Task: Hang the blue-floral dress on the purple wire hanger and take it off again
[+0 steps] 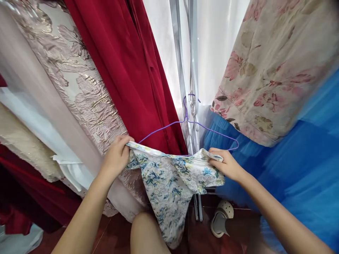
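A white garment with a blue, green and yellow floral print (169, 183) is stretched between my two hands, its lower part hanging to a narrow end. My left hand (118, 155) pinches its upper left corner. At the upper right edge, my right hand (225, 162) grips the fabric between thumb and fingers. Behind the garment's top edge is a purple wire hanger (169, 125), its hook up by the grey metal poles. The hanger's bottom bar is mostly hidden by the fabric, so I cannot tell whether the garment is attached to it.
Long dresses hang on the left, including a red one (127, 67) and a pinkish embossed one (87, 84). To the right hang a floral beige garment (265, 74) and blue tulle (299, 165). Metal poles (185, 53) stand centrally. A foot in a clog (225, 210) rests on the tiled floor.
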Demonstrator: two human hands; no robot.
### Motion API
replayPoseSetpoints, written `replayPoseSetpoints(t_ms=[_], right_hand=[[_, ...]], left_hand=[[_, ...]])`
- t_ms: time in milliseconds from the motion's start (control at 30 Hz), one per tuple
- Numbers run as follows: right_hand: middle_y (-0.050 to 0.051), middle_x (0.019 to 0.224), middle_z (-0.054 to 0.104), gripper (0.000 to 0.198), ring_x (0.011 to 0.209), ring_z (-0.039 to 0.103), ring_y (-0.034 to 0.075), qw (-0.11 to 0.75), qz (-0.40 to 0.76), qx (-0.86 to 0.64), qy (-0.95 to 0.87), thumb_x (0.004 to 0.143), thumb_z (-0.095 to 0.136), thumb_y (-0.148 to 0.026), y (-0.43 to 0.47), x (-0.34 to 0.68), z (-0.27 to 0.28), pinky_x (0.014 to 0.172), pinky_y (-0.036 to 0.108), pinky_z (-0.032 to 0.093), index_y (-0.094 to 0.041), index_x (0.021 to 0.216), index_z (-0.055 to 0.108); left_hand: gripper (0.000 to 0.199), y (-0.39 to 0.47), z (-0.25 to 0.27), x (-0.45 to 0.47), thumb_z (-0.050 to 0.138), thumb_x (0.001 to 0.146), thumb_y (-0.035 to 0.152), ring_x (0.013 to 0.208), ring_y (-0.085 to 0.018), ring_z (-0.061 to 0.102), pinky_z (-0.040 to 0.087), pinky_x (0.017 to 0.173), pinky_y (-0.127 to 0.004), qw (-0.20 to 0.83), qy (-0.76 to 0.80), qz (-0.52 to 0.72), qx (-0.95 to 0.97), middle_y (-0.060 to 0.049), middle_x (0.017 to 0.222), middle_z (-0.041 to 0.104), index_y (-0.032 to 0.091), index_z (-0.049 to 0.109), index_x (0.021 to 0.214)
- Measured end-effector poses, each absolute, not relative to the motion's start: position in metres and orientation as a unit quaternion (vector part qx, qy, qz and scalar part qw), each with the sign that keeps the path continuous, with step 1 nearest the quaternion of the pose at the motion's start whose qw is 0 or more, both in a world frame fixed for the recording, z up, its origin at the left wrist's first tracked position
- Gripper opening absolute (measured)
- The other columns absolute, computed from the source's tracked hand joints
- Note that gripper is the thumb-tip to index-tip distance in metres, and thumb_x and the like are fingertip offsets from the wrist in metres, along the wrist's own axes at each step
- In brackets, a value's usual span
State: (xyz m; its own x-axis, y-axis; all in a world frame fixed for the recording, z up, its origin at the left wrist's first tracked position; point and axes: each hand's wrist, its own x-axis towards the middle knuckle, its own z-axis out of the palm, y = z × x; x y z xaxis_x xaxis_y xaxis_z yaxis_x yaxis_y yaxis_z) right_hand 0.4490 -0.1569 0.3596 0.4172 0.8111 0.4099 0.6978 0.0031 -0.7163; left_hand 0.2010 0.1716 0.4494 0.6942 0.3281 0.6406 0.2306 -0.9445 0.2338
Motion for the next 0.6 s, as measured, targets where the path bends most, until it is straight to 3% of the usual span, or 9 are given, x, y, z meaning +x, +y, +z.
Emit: replayPoseSetpoints(t_ms=[100,200,267,333,433,533,600], right_hand=[[-0.003,0.069,0.043,0.027,0.061,0.044,0.013,0.468,0.058,-0.705,-0.53,0.078,0.049,-0.008,-0.158,0.447,0.362,0.06,0.03,0.029,-0.02,0.059,0.034],[-0.003,0.07,0.046,0.026,0.06,0.044,0.013,0.47,0.063,-0.703,-0.531,0.077,0.049,-0.008,-0.157,0.443,0.36,0.059,0.03,0.029,-0.02,0.059,0.036],[-0.003,0.07,0.047,0.026,0.06,0.045,0.013,0.476,0.067,-0.697,-0.533,0.078,0.05,-0.008,-0.155,0.438,0.36,0.059,0.029,0.03,-0.02,0.059,0.039],[-0.002,0.07,0.05,0.025,0.061,0.047,0.014,0.49,0.068,-0.687,-0.532,0.078,0.05,-0.007,-0.156,0.434,0.361,0.059,0.029,0.032,-0.02,0.058,0.042],[0.003,0.09,0.063,0.019,0.081,0.061,0.018,0.529,0.053,-0.656,-0.535,0.079,0.051,-0.008,-0.166,0.432,0.361,0.073,0.031,0.042,-0.02,0.066,0.059],[0.009,0.119,0.065,0.018,0.116,0.059,0.028,0.594,-0.047,-0.626,-0.504,0.079,0.059,-0.013,-0.188,0.439,0.357,0.094,0.037,0.044,-0.021,0.084,0.074],[0.009,0.116,0.066,0.015,0.117,0.059,0.029,0.647,-0.157,-0.611,-0.428,0.078,0.063,-0.016,-0.202,0.453,0.354,0.096,0.038,0.044,-0.022,0.084,0.076]], left_hand=[[0.022,0.164,0.469,0.228,0.039,0.085,0.014,0.092,-0.023,0.06,0.045,0.085,-0.035,0.082,0.108,0.381,0.915,-0.006,0.09,0.062,0.019,0.061,0.085],[0.02,0.142,0.482,0.258,0.042,0.085,0.012,0.092,-0.021,0.061,0.047,0.084,-0.033,0.15,0.057,0.382,0.91,-0.004,0.093,0.065,0.019,0.061,0.083],[0.021,0.124,0.486,0.276,0.044,0.085,0.011,0.096,-0.019,0.063,0.048,0.086,-0.032,0.207,0.028,0.379,0.901,-0.004,0.101,0.067,0.02,0.062,0.092],[0.034,0.109,0.486,0.288,0.049,0.083,0.012,0.1,-0.019,0.063,0.049,0.088,-0.032,0.234,0.015,0.369,0.899,-0.006,0.116,0.065,0.021,0.06,0.114],[0.048,0.102,0.479,0.293,0.06,0.083,0.019,0.089,-0.018,0.064,0.051,0.082,-0.031,0.196,0.07,0.352,0.912,-0.008,0.121,0.065,0.021,0.054,0.13],[0.023,0.111,0.46,0.284,0.058,0.089,0.027,0.077,-0.017,0.064,0.048,0.075,-0.028,0.147,0.108,0.359,0.915,-0.004,0.095,0.071,0.018,0.067,0.109],[0.023,0.119,0.446,0.276,0.053,0.093,0.028,0.074,-0.016,0.064,0.047,0.073,-0.025,0.127,0.09,0.388,0.908,-0.002,0.086,0.072,0.017,0.072,0.102]])
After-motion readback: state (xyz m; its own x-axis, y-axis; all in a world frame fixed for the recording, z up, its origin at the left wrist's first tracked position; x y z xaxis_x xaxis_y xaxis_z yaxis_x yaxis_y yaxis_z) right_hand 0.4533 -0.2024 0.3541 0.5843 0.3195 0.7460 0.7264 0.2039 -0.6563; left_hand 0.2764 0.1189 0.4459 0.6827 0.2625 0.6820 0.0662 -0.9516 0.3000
